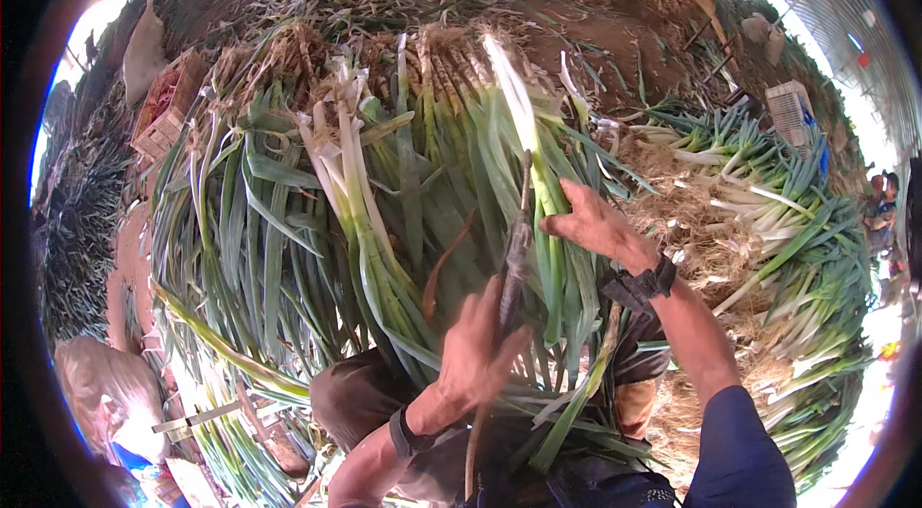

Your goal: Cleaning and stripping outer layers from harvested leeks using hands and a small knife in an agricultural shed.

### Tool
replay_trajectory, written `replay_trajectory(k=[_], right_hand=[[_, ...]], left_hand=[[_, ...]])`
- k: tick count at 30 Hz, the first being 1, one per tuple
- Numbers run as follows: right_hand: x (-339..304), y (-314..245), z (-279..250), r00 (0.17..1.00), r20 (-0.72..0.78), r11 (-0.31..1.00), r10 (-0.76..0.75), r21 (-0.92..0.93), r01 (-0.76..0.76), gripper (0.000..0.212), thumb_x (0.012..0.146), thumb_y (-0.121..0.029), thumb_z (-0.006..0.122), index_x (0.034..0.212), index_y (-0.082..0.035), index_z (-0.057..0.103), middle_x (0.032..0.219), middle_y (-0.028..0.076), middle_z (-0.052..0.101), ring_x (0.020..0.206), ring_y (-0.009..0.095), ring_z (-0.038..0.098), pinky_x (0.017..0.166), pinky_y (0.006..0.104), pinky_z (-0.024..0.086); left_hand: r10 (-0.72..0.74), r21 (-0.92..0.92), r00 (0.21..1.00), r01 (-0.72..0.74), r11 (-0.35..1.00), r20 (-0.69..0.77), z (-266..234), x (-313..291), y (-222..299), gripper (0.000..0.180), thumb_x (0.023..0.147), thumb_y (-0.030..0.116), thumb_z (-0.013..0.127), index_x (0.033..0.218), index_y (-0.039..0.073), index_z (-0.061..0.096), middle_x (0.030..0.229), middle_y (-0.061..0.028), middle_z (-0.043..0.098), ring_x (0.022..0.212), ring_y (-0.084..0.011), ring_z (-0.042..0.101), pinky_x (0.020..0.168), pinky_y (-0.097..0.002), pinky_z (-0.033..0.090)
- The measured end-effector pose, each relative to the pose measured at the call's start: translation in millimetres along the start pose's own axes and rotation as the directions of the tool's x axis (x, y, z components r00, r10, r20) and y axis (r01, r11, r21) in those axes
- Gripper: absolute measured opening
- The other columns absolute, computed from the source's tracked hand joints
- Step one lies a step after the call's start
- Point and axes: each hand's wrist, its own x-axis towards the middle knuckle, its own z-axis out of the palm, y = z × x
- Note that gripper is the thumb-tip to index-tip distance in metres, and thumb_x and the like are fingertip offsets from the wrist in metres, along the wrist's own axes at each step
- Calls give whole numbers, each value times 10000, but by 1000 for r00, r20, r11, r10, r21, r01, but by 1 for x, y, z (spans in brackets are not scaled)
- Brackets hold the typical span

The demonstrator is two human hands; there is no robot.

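Observation:
My left hand (473, 350) is blurred by motion, its fingers seemingly spread beside a thin upright stick (516, 268) with a dark wrapped middle. Part of the stick is hidden behind that hand. To the right, my right hand (600, 225) has its thumb and fingers apart at the edge of a leek (519, 105) with a clean white shank and green leaves. Whether the fingertips touch it I cannot tell. Left of the stick, several pale-stemmed leeks (351, 172) lie on a broad pile of untrimmed leeks (274, 191), roots pointing away from me.
Along the right side curves a heap of leeks (788, 249) with white shanks and bushy roots. Crates stand at the far left (170, 105) and far right (789, 109). A pale sack (110, 383) rests at lower left. Leaf scraps cover the brown soil (615, 47) behind.

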Motion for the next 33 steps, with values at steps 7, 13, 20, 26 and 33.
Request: replay_trajectory(k=[7,13,20,26,33], right_hand=[[19,16,71,995,88,973,-37,-226,56,375,916,-263,706,1153,-8,567,958,115,678,801,206,665,707,374,555],[24,22,171,961,236,967,-141,-177,185,287,945,-224,598,1011,55,573,864,186,601,799,359,627,760,474,501],[108,16,139,946,237,975,-221,61,213,366,950,-382,674,993,-19,680,795,1,613,698,113,580,639,288,486],[170,-12,54,999,-11,994,-38,-107,37,835,928,-341,735,1497,99,311,1483,346,443,1312,389,550,1073,474,508],[215,100,-8,938,-336,504,-81,-826,-252,554,856,-103,577,1375,69,492,1075,255,711,948,383,721,745,460,597]], left_hand=[[-196,-12,951,199,980,-240,-40,13,10,647,915,284,676,1441,-37,479,964,-117,528,899,-239,571,793,-404,503],[-76,17,864,98,995,-498,-62,16,-18,655,929,244,661,1461,-74,449,1102,-181,568,965,-273,611,844,-387,511],[-62,56,870,101,993,-488,-59,23,-1,674,894,202,685,1461,-71,442,1149,-216,576,1000,-314,607,896,-393,494],[-174,-64,867,163,984,-466,-58,13,-6,656,880,148,676,1472,-40,463,1010,-112,522,890,-211,539,809,-341,469],[-81,161,947,136,978,-309,-44,21,-8,758,839,189,731,1464,-87,402,1066,-232,565,855,-387,633,722,-460,543]])
